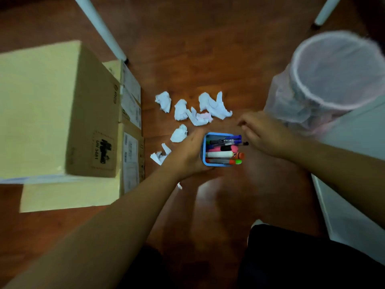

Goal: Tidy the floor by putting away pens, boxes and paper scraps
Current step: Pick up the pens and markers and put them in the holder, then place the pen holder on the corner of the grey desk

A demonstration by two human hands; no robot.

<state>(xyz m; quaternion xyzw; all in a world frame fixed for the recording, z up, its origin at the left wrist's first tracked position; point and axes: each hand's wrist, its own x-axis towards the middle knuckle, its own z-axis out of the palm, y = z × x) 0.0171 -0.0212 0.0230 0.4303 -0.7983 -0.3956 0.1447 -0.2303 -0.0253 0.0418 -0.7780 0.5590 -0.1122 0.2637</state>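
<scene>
My left hand (188, 152) grips a blue pen holder (204, 151) tipped on its side above the wooden floor. Several pens and markers (226, 152) fill it, their tips pointing right. My right hand (263, 133) hovers just right of the pen tips with fingers loosely curled, and I see nothing in it. Several crumpled white paper scraps (210, 106) lie on the floor beyond the holder, with more of these scraps (179, 133) to its left.
Stacked cardboard boxes (52, 113) stand at the left, smaller labelled ones (131, 130) beside them. A bin (335, 78) lined with a pale bag stands at the right. White furniture legs (100, 28) rise behind. A white panel (352, 163) runs along the right.
</scene>
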